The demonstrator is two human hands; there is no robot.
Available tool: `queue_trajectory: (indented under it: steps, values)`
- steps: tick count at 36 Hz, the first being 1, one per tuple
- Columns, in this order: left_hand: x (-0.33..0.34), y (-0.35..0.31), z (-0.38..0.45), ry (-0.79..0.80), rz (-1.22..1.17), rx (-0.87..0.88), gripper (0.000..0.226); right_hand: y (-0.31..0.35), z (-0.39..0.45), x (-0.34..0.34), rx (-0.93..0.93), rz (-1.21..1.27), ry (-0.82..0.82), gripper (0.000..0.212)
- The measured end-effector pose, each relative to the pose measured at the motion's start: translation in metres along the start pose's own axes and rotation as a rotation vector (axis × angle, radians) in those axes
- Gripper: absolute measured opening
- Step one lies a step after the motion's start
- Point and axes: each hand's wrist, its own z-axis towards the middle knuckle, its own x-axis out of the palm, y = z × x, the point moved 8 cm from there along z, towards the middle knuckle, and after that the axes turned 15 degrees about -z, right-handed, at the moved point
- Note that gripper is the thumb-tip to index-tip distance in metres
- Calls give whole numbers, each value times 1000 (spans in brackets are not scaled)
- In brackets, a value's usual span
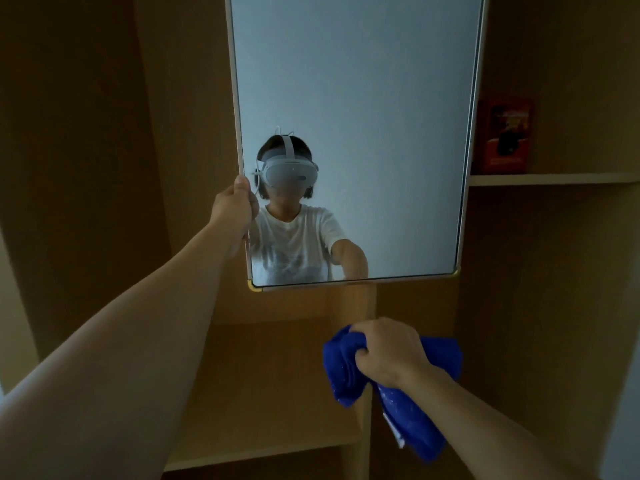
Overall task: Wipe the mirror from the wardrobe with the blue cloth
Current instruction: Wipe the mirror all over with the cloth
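Left hand is gripping the left edge of the mirror, holding it upright before the wardrobe shelves. Right hand is clutching the bunched blue cloth below the mirror's bottom edge, apart from the glass.

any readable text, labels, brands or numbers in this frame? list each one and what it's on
Nothing here can be read.
Red box on the wardrobe shelf: carries print and a dark graphic, too blurred to read.
Blue cloth in the right hand: a white tag hangs at its lower edge, no legible text.
Shirt reflected in the mirror: faint graphic, no letters made out.
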Motion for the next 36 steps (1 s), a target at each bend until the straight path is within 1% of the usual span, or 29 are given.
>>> queue_trajectory:
  steps: [3,5,6,7,8,9,10,11,12,14,16,17,18,20,22,24,25,26,28,29,30,31,33,34,36]
  values:
    - [-3,-3,-7,-28,7,-5,39,-14,2,4,97,163,-11,17]
    - [-7,-8,-15,-128,85,75,26,-14,6,0,88,223,-44,20]
    - [-13,-14,-21,-225,211,163,18,-12,7,-2,65,240,-55,23]
    - [-20,-25,-33,-350,358,291,15,-8,8,-4,34,248,-63,25]
    - [-23,-36,-48,-443,467,452,13,-4,10,-6,-1,248,-69,26]
    - [-18,-46,-65,-444,525,625,8,1,11,-7,-34,244,-74,26]
    - [-8,-49,-79,-346,551,769,4,6,12,-7,-63,242,-78,26]
    - [6,-48,-93,-189,571,868,3,10,12,-6,-86,242,-83,26]
    - [19,-42,-104,-17,596,919,3,14,12,-5,-103,249,-87,27]
    - [42,-21,-125,263,671,924,5,19,12,-1,-118,277,-94,32]
    - [59,8,-140,456,760,833,14,25,10,3,-121,309,-108,39]
    - [64,26,-144,520,810,747,21,27,10,5,-126,323,-114,43]
    - [66,44,-146,546,861,651,27,30,10,6,-132,339,-119,47]
    - [56,76,-146,485,901,473,31,35,10,7,-143,382,-130,48]
    - [41,104,-148,400,830,300,27,38,9,8,-155,408,-136,43]
    - [28,131,-149,331,726,84,25,42,7,11,-169,395,-122,42]
    - [22,145,-149,294,652,-64,32,43,7,14,-176,392,-113,43]
    - [17,158,-150,255,546,-240,45,45,6,16,-180,393,-104,44]
    - [12,180,-158,186,273,-590,67,45,6,23,-172,392,-83,45]
    - [11,186,-162,173,161,-715,70,45,6,26,-163,391,-71,46]
    - [10,189,-163,171,102,-779,67,44,5,31,-151,397,-55,47]
    - [8,192,-161,173,85,-799,62,43,6,36,-134,413,-31,49]
    - [5,193,-155,178,85,-776,56,42,6,46,-101,458,42,57]
    - [6,193,-153,190,92,-750,53,42,6,51,-89,474,93,65]
    - [9,191,-150,226,121,-693,48,43,5,64,-78,513,231,89]
